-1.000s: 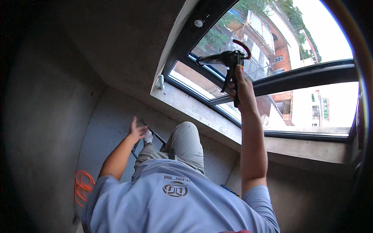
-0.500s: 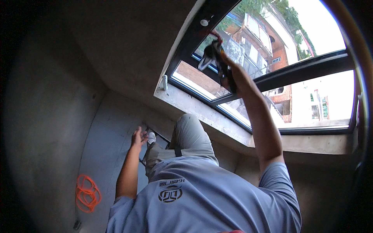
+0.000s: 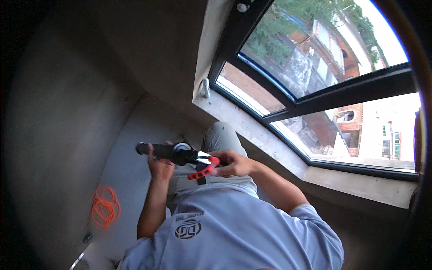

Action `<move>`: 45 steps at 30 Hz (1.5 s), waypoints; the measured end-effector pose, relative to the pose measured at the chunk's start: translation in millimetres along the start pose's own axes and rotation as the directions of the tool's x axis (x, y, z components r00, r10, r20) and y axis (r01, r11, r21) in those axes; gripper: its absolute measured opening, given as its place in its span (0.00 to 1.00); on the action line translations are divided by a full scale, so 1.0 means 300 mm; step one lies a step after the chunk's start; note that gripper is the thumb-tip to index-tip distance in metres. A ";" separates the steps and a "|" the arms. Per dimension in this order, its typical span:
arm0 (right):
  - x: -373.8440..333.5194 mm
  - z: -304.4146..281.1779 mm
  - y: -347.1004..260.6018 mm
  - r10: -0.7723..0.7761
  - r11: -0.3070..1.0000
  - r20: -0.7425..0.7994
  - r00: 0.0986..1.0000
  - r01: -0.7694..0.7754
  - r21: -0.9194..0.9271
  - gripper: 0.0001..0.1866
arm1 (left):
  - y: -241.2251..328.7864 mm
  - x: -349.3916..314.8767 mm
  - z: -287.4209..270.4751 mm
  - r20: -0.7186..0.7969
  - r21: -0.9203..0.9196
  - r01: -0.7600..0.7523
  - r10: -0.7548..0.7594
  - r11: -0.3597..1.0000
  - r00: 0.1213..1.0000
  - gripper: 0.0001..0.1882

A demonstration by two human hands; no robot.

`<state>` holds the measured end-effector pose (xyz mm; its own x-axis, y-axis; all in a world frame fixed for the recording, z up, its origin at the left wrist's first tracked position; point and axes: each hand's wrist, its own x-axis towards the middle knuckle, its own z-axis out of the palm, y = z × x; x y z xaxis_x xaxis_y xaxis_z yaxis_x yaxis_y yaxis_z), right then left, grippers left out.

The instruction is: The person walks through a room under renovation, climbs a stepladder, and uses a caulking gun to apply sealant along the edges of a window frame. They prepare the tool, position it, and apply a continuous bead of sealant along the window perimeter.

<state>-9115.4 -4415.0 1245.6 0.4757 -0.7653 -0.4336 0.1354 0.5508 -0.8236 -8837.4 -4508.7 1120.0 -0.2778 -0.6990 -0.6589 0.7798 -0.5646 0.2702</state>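
A black tube-shaped hand tool (image 3: 164, 152) with a bright metal part lies across the front of my body, above my thighs. Wrapped round the tube from below, my left hand (image 3: 160, 165) is closed on it. At the tool's right end curves a red slotted strip (image 3: 204, 170). My right hand (image 3: 231, 163) is closed with its thumb and fingers at that strip, and part of the tool's end is hidden behind them. Blur keeps the tool's exact kind from showing.
To the right stands a dark-framed window (image 3: 292, 105) above a pale sill (image 3: 265, 139). A small white item (image 3: 206, 88) is at the sill's left end. Coiled orange hose (image 3: 105, 207) lies on the floor at left, near a small dark object (image 3: 87, 237).
My right hand has come down from the window with the tool to my lap. My left hand, formerly empty, now holds the tube. The view has shifted slightly.
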 end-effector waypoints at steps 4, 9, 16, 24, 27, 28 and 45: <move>0.061 -0.100 0.220 -0.322 0.901 0.009 0.947 0.310 -0.303 0.30 | 0.164 -0.104 0.102 -0.013 0.136 -0.293 0.297 0.946 0.955 0.20; -0.016 -0.234 0.225 -0.336 0.867 -0.229 0.914 0.205 -0.454 0.31 | 0.323 -0.254 0.306 0.003 0.417 -0.659 0.724 0.626 0.690 0.14; -0.093 -0.134 0.002 -0.769 0.637 -0.239 0.593 0.740 -0.214 0.48 | 0.046 -0.475 0.436 0.515 0.848 -0.340 0.482 -0.406 0.708 0.12; -0.180 -0.078 0.021 -0.444 0.659 -0.658 0.609 0.719 0.221 0.32 | -0.333 -0.492 0.272 0.567 0.645 -0.347 0.122 -0.681 0.815 0.24; -0.207 -0.092 0.074 -0.424 0.672 -0.664 0.615 0.706 0.225 0.25 | -0.368 -0.506 0.246 0.528 0.668 -0.415 0.001 -0.618 0.849 0.23; -0.207 -0.099 0.088 -0.460 0.657 -0.657 0.597 0.727 0.200 0.25 | -0.367 -0.510 0.242 0.534 0.670 -0.445 -0.031 -0.594 0.845 0.22; -0.191 -0.259 0.129 -0.555 0.664 -0.500 0.665 0.716 0.214 0.38 | -0.400 -0.463 0.274 0.447 0.742 -0.437 -0.111 -0.508 0.888 0.18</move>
<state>-9204.9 -4375.6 1210.1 -0.1935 -0.9810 -0.0136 0.6169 -0.1109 -0.7792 -8938.5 -4379.9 1237.0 -0.5836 -0.7540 -0.3015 -0.6912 0.2663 0.6718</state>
